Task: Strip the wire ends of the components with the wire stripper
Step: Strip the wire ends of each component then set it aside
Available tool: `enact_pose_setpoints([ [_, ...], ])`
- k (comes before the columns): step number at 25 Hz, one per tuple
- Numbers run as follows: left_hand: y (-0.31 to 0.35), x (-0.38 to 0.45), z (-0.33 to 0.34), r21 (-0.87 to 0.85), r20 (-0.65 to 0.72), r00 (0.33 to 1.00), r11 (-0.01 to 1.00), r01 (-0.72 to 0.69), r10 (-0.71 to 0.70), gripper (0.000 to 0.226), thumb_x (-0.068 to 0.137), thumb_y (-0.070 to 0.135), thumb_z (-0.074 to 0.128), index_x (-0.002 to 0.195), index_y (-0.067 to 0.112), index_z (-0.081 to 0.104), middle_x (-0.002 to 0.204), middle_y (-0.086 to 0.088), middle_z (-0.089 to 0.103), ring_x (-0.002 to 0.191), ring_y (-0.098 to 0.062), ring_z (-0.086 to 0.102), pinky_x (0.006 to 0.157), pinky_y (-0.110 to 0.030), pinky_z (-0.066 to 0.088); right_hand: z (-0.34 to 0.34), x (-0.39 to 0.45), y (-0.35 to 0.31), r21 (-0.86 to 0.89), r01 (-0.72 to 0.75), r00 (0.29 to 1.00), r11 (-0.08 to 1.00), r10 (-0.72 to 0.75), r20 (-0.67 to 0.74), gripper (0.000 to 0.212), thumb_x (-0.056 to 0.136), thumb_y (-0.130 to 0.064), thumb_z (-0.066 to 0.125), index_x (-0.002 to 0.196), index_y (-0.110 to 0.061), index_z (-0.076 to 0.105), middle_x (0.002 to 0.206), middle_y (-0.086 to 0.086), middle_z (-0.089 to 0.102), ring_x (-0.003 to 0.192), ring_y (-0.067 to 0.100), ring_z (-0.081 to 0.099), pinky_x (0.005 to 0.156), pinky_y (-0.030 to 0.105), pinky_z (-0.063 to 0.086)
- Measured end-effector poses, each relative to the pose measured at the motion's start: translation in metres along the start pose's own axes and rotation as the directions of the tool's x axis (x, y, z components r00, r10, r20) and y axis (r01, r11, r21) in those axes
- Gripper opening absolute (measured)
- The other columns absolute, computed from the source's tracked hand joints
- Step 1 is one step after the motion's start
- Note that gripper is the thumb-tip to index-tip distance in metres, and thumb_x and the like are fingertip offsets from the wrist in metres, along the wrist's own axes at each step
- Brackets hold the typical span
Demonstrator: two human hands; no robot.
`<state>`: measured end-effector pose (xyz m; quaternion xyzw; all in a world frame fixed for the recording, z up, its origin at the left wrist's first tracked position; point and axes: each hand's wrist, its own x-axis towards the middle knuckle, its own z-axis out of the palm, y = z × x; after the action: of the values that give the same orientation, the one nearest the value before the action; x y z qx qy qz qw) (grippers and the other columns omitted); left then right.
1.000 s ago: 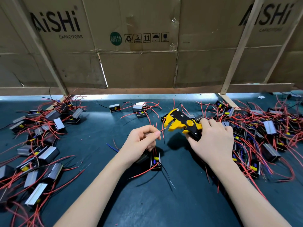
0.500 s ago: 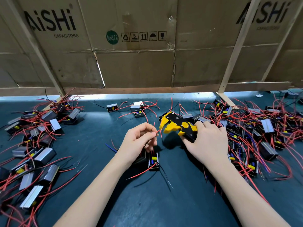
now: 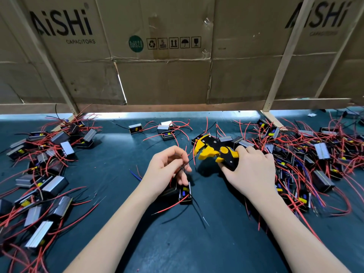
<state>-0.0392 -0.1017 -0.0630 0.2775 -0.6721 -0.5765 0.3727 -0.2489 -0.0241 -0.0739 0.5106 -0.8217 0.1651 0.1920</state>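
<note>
On a dark matte bench, the right hand [image 3: 254,172] grips a chunky yellow-and-black plastic wire stripper [image 3: 214,152] (mouth agape), while the left hand [image 3: 167,170] pinches a thin black wire [image 3: 184,166] above a boxy component [image 3: 184,193].

Dim bench, bright strip under cardboard [image 3: 163,79], edges bowed (wide-angle).
</note>
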Motion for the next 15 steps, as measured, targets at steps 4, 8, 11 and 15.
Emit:
enact_pose_setpoints([
  [4,-0.0018,0.0,0.0017,0.078,-0.013,1.0,0.997,0.006,-0.005,0.014,0.095,0.002,0.057,0.082,0.001,0.063,0.066,-0.008,0.062,0.048,-0.023,0.06,0.052,-0.026,0.045,-0.0013,-0.0011,0.0001,-0.027,0.018,1.0,0.999,-0.018,0.003,0.055,0.078,-0.062,0.062,0.098,-0.011,0.063,0.091,0.008,0.065,0.088,0.032,0.061,0.08,0.04,0.034],
  [8,-0.0023,-0.0002,0.0025,0.188,-0.044,0.999,0.982,0.005,0.004,0.017,0.093,0.011,0.064,0.076,0.007,0.065,0.064,-0.002,0.062,0.05,-0.021,0.061,0.052,-0.021,0.044,-0.0029,-0.0025,-0.0011,-0.068,0.057,0.998,0.996,-0.058,-0.021,0.053,0.072,-0.055,0.072,0.095,-0.008,0.064,0.087,0.012,0.065,0.084,0.033,0.06,0.077,0.041,0.036],
  [11,-0.0041,0.0007,0.0036,0.232,-0.119,0.993,0.973,0.017,0.011,0.018,0.093,0.013,0.063,0.076,0.009,0.064,0.064,-0.002,0.061,0.049,-0.019,0.061,0.052,-0.022,0.043,-0.0035,-0.0028,-0.0018,-0.059,0.068,0.997,0.996,-0.071,-0.035,0.052,0.069,-0.053,0.075,0.091,-0.007,0.064,0.084,0.012,0.064,0.081,0.033,0.06,0.075,0.04,0.036],
  [15,-0.005,0.0008,0.0026,0.264,-0.132,0.991,0.964,0.002,0.034,0.019,0.093,0.015,0.064,0.074,0.014,0.063,0.062,0.0,0.06,0.049,-0.017,0.061,0.052,-0.017,0.043,-0.0031,-0.0024,-0.0002,-0.048,0.077,0.996,0.996,-0.08,-0.048,0.052,0.068,-0.053,0.077,0.09,-0.007,0.065,0.083,0.012,0.064,0.079,0.033,0.06,0.074,0.04,0.037],
])
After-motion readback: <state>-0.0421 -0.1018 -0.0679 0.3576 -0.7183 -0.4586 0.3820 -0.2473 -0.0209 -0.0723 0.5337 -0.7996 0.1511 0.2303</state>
